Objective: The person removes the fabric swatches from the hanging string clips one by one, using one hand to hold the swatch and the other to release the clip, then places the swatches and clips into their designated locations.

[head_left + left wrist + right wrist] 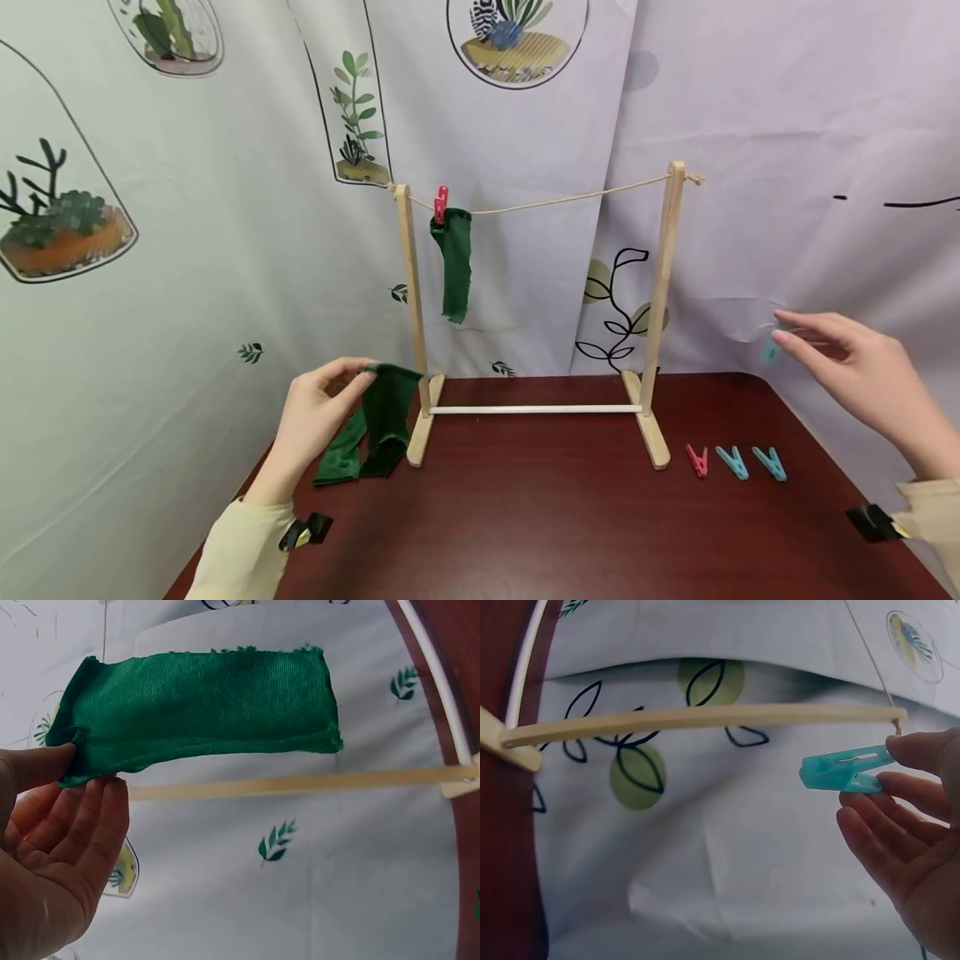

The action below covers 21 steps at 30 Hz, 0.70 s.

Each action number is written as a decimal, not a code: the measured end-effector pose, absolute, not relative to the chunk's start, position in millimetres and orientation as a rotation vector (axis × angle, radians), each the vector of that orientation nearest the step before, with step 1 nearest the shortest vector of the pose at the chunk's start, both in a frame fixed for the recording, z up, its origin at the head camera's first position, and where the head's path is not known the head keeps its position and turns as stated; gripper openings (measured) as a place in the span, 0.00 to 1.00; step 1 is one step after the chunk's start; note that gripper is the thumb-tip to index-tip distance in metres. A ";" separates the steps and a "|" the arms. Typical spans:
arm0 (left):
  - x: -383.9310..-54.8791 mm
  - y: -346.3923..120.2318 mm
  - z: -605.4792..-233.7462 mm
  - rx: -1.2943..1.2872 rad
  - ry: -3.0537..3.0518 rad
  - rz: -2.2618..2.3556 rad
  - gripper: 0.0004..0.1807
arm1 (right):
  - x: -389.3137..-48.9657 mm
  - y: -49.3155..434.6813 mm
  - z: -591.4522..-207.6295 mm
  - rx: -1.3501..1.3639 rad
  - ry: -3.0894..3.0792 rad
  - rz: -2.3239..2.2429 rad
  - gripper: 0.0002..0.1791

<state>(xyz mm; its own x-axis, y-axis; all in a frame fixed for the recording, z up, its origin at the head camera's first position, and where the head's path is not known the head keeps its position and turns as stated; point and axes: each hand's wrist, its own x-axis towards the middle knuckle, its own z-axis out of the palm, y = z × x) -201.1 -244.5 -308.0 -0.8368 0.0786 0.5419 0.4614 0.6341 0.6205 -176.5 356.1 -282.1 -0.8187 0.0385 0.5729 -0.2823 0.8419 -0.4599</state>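
My left hand (318, 410) pinches a green cloth strip (390, 408) by its upper edge, between thumb and fingers, just left of the wooden rack. In the left wrist view the strip (202, 705) shows frayed edges at its far end. Behind it, a second green cloth piece (341, 454) lies on the table. Off to the right, my right hand (862, 358) is raised above the table and grips a teal clothespin (832, 769) by its handle ends. Its jaw end points away from the fingers.
A wooden rack (663, 283) with a string line (555, 202) stands on the dark red table (525, 508). Near its left post hangs another green strip (456, 267), held by a red clothespin (441, 204). One pink clothespin (697, 461) and two blue clothespins (732, 462) lie at right.
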 end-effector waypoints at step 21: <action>-149.1 -282.6 -380.9 -0.105 -2.493 -1.063 0.10 | -128.0 387.0 -387.4 -0.077 -2.539 0.734 0.28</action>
<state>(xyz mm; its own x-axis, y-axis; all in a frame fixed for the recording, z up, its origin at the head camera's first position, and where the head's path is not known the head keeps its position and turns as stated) -149.1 -282.6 -380.9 -0.9065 -0.0951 0.4113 0.2309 0.7039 0.6717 -128.0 387.0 -387.4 -0.8773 0.1847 0.4430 -0.0801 0.8538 -0.5145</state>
